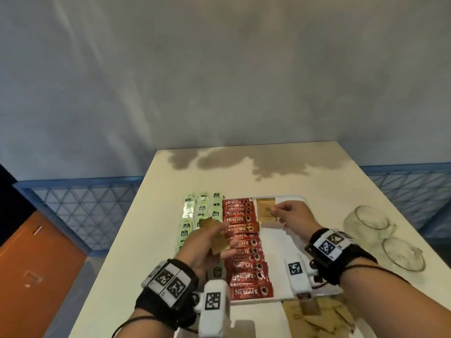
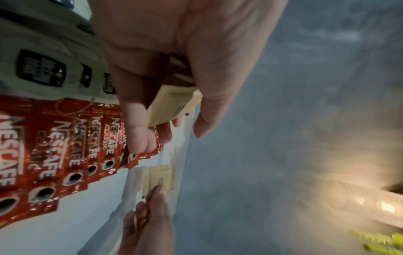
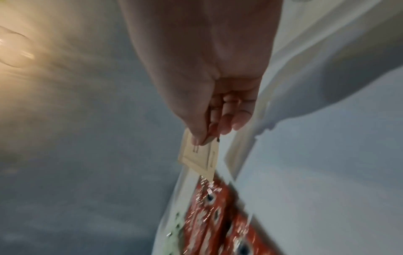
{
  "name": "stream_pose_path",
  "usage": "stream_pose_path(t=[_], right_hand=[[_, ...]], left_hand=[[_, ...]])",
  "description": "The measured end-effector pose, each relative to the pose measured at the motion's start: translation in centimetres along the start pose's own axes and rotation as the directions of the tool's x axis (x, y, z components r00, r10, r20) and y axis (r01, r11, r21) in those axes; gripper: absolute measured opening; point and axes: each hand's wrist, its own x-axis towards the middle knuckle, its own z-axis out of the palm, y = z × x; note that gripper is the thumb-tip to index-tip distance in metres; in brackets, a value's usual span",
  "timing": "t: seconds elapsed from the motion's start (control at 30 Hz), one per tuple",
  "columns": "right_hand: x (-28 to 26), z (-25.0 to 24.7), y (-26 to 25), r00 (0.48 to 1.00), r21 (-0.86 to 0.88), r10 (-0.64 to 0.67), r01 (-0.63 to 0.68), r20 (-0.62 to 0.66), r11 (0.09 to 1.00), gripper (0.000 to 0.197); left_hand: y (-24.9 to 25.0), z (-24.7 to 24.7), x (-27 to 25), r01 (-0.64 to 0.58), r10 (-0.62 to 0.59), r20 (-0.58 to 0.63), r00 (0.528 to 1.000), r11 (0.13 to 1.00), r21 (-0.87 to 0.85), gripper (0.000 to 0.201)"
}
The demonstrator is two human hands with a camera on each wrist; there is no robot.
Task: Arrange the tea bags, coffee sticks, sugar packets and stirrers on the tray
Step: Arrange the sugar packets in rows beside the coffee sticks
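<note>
Your right hand (image 1: 291, 215) pinches one brown sugar packet (image 1: 266, 211) at the white tray's (image 1: 290, 199) far end, beside the red coffee sticks (image 1: 246, 250); your left hand (image 1: 210, 242) grips more brown packets (image 1: 214, 236) above the green tea bags (image 1: 195, 215).

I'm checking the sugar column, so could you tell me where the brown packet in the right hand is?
Head view: the small brown paper packet, pinched by the right hand, sits at the white tray's far end, right of the red coffee sticks.

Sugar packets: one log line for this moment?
right hand pinches sugar packet at tray far end | left hand holds spare packets | coffee sticks laid
</note>
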Motion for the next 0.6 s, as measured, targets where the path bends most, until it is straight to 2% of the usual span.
stream_pose_path(t=[0.1,0.2,0.33,0.5,0.6], right_hand=[[2.7,0.5,2.4,0.996,0.004,0.058,-0.058,-0.061,0.998,0.019],[6.8,1.1,5.1,0.995,-0.029,0.040,-0.042,-0.091,0.999,0.013],[6.2,1.8,2.7,0.995,-0.100,0.024,-0.034,-0.099,0.994,0.015],[6.1,2.2,1.9,0.993,-0.201,0.012,-0.036,-0.122,0.979,0.026],[5.9,2.4,1.5,0.990,-0.286,0.006,-0.047,-0.143,0.957,0.023]], left_hand=[[0.4,-0.7,-0.1,0.016,-0.014,0.051,0.999,0.999,-0.035,0.026],[0.6,-1.3,1.1,0.026,-0.023,0.106,0.994,0.999,-0.029,0.028],[0.6,-1.9,1.8,0.030,-0.030,0.124,0.992,1.000,0.006,0.030],[0.4,-1.7,1.8,-0.010,0.013,0.103,0.995,1.000,-0.027,0.029],[0.4,-1.2,1.6,-0.034,0.039,0.081,0.996,0.998,-0.061,0.024]])
